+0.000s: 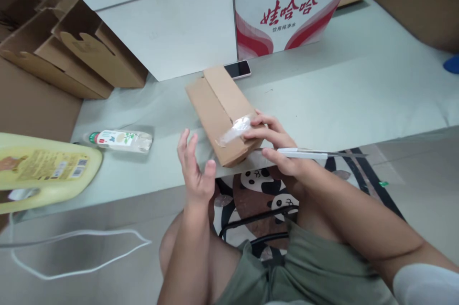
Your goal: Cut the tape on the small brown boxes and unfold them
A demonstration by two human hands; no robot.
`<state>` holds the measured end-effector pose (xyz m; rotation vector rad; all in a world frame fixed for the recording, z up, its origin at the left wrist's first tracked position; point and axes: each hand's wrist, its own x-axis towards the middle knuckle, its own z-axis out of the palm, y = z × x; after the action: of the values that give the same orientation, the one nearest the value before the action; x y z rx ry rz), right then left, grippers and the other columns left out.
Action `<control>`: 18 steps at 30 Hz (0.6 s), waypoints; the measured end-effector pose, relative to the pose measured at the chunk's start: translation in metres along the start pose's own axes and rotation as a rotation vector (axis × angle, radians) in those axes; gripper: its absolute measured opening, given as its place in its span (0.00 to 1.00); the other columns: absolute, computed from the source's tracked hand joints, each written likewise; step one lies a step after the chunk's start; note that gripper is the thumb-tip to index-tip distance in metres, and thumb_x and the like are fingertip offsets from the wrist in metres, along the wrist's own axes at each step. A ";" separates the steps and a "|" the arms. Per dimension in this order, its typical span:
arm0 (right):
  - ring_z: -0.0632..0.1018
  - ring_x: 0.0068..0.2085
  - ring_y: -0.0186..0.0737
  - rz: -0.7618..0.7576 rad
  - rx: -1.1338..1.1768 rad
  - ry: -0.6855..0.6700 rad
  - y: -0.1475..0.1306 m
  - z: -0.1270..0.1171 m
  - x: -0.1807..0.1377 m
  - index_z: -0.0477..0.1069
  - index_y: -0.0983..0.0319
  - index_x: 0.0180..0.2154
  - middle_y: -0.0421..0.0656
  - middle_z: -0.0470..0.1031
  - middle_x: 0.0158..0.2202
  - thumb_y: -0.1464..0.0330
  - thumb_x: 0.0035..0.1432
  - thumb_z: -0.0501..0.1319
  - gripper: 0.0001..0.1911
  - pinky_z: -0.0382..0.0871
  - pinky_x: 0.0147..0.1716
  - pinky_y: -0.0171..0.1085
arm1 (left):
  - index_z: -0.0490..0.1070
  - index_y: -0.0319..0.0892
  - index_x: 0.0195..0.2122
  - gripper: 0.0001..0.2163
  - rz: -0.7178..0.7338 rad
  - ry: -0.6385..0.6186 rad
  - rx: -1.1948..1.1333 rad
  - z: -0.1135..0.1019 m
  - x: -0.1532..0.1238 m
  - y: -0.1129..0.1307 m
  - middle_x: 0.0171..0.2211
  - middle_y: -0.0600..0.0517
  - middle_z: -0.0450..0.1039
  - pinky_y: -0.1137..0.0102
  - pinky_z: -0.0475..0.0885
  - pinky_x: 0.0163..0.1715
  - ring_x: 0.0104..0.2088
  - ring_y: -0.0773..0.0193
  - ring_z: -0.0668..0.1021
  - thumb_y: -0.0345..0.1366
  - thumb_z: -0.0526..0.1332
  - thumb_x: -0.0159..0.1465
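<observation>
A small brown cardboard box, with clear tape across its near end, is tilted at the table's front edge. My right hand grips that near end, its fingertips on and beside the tape. Against the same hand, between thumb and fingers, lies a slim white-handled tool that looks like a knife; its thin grey end points right. My left hand is raised just left of the box, fingers apart and holding nothing. The box's underside is hidden.
A phone lies behind the box. White cartons and a red-and-white water carton stand at the back. To the left are a clear labelled bottle, a large yellow jug and open cardboard boxes.
</observation>
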<state>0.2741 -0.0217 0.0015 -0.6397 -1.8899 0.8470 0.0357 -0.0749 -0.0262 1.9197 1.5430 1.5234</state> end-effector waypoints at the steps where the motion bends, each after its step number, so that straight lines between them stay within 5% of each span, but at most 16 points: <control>1: 0.64 0.67 0.52 -0.008 -0.001 -0.041 -0.002 0.001 0.001 0.73 0.51 0.57 0.45 0.66 0.58 0.53 0.68 0.53 0.21 0.44 0.74 0.56 | 0.61 0.55 0.66 0.26 0.121 -0.023 0.002 -0.001 0.001 0.000 0.70 0.46 0.57 0.46 0.53 0.70 0.73 0.47 0.57 0.50 0.58 0.68; 3: 0.63 0.68 0.52 -0.021 0.013 -0.072 -0.005 0.003 0.003 0.73 0.52 0.57 0.45 0.67 0.59 0.53 0.67 0.54 0.22 0.42 0.74 0.55 | 0.63 0.56 0.65 0.25 0.267 -0.064 0.025 0.002 0.002 0.003 0.70 0.47 0.57 0.47 0.54 0.70 0.72 0.48 0.58 0.46 0.61 0.67; 6: 0.64 0.69 0.52 0.032 0.147 -0.023 -0.005 0.006 0.003 0.75 0.52 0.54 0.44 0.70 0.60 0.54 0.64 0.57 0.20 0.47 0.73 0.56 | 0.63 0.55 0.65 0.25 0.270 -0.055 0.049 0.012 0.002 0.010 0.69 0.46 0.57 0.51 0.59 0.68 0.69 0.51 0.63 0.38 0.62 0.67; 9: 0.76 0.59 0.52 0.229 0.372 0.264 0.000 0.002 0.003 0.77 0.55 0.41 0.45 0.78 0.51 0.58 0.59 0.59 0.13 0.70 0.60 0.54 | 0.64 0.54 0.63 0.23 0.238 -0.034 0.072 0.018 0.000 0.014 0.68 0.45 0.58 0.50 0.60 0.67 0.68 0.50 0.65 0.39 0.62 0.67; 11: 0.82 0.38 0.43 0.430 0.443 0.517 0.004 -0.003 0.006 0.72 0.58 0.33 0.43 0.79 0.35 0.62 0.55 0.60 0.06 0.78 0.37 0.43 | 0.63 0.53 0.62 0.22 0.230 -0.035 0.095 0.018 -0.001 0.014 0.68 0.45 0.58 0.49 0.60 0.67 0.68 0.50 0.65 0.41 0.61 0.67; 14: 0.62 0.15 0.29 0.728 0.455 0.658 0.007 -0.011 0.012 0.65 0.57 0.35 0.31 0.64 0.18 0.62 0.53 0.62 0.09 0.56 0.15 0.32 | 0.62 0.53 0.63 0.22 0.224 -0.038 0.102 0.018 -0.002 0.013 0.68 0.45 0.58 0.48 0.60 0.67 0.68 0.49 0.65 0.41 0.60 0.68; 18: 0.52 0.14 0.26 0.886 0.505 0.550 0.005 -0.012 0.018 0.60 0.55 0.40 0.26 0.56 0.16 0.54 0.55 0.62 0.17 0.43 0.14 0.29 | 0.62 0.54 0.63 0.23 0.225 -0.031 0.074 0.018 -0.001 0.012 0.68 0.44 0.58 0.48 0.60 0.67 0.68 0.50 0.65 0.40 0.60 0.67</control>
<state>0.2775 -0.0022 0.0111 -1.2496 -0.7985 1.4474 0.0575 -0.0739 -0.0259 2.2123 1.4301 1.5325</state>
